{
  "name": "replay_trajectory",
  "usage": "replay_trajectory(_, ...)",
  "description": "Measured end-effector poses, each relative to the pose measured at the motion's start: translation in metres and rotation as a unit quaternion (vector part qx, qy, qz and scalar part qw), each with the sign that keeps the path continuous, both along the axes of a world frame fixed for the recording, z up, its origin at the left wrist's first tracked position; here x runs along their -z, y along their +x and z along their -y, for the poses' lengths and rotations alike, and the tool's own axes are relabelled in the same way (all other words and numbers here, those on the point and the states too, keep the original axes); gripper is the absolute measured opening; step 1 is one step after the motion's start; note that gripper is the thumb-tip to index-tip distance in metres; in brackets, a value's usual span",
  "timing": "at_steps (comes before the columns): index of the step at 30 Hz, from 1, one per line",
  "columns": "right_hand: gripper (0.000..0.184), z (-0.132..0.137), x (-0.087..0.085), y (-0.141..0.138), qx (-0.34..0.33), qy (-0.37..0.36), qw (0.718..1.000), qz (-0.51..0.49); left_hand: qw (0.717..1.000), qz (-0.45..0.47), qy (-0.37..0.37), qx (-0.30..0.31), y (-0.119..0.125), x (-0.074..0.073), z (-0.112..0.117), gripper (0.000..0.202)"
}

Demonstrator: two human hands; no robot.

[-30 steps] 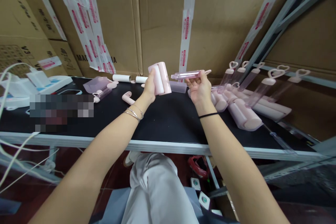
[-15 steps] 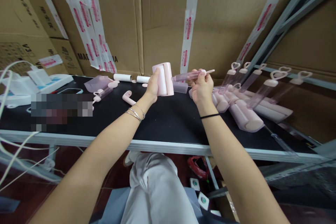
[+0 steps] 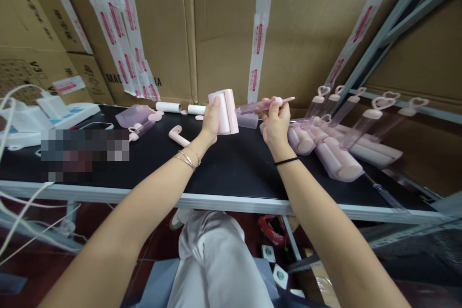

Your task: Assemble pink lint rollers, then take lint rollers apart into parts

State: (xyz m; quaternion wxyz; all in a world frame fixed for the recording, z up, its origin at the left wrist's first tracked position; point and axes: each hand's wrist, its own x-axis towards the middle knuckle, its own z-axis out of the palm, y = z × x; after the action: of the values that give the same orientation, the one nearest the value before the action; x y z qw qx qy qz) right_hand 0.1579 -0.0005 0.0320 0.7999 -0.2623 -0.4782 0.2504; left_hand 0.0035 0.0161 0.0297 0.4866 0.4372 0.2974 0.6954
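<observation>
My left hand (image 3: 210,124) grips a pink lint roller head (image 3: 226,111), held upright above the black table (image 3: 224,163). My right hand (image 3: 276,121) is closed around a clear pink handle tube (image 3: 257,106), which lies nearly level with its left end touching the side of the roller head. A thin pale tip sticks out of the tube to the right of my fingers.
Several finished pink rollers with clear heart-topped handles (image 3: 339,154) lie at the right. Loose pink parts (image 3: 178,135), white paper cores (image 3: 168,107) and a clear pink cover (image 3: 132,114) lie at the back left. Cardboard boxes (image 3: 224,24) wall the back. White cables (image 3: 14,192) hang at left.
My right hand closed around the tube and brought its left end against the roller head. The left hand shifted slightly right with the head.
</observation>
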Motion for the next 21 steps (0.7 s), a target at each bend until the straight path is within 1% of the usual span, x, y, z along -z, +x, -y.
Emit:
replay_trajectory(2,0.044,0.001,0.000,-0.002,-0.011,0.007,1.000,0.013,1.000,0.001,0.007,-0.025,0.001,0.001,-0.001,0.041)
replay_trajectory(4,0.044,0.002,0.001,-0.003,-0.020,0.011,0.999,0.024,0.999,0.002,0.014,-0.031,0.001,0.002,-0.001,0.042)
replay_trajectory(7,0.045,0.001,0.001,-0.003,-0.021,0.013,0.999,0.030,0.999,0.017,0.017,-0.023,0.004,-0.001,0.003,0.046)
replay_trajectory(11,0.042,-0.002,0.000,0.000,-0.023,0.018,0.999,0.041,0.998,0.063,0.016,0.002,0.008,-0.007,0.014,0.050)
replay_trajectory(14,0.041,-0.001,0.000,-0.001,-0.022,0.015,0.999,0.044,0.997,0.077,0.016,-0.003,0.010,-0.009,0.016,0.050)
replay_trajectory(16,0.043,0.001,0.003,-0.007,-0.026,0.003,0.998,0.061,0.997,0.069,0.019,0.002,0.012,-0.008,0.016,0.050)
replay_trajectory(18,0.047,0.005,0.007,-0.019,-0.044,-0.020,0.992,0.115,0.998,0.051,0.029,0.012,0.015,-0.008,0.015,0.048)
replay_trajectory(20,0.049,0.006,0.012,-0.031,-0.063,-0.052,0.982,0.168,0.999,0.020,0.031,0.022,0.017,-0.007,0.013,0.046)
replay_trajectory(21,0.047,0.006,0.013,-0.034,-0.061,-0.071,0.981,0.171,0.999,-0.001,0.025,0.023,0.018,-0.006,0.012,0.044)
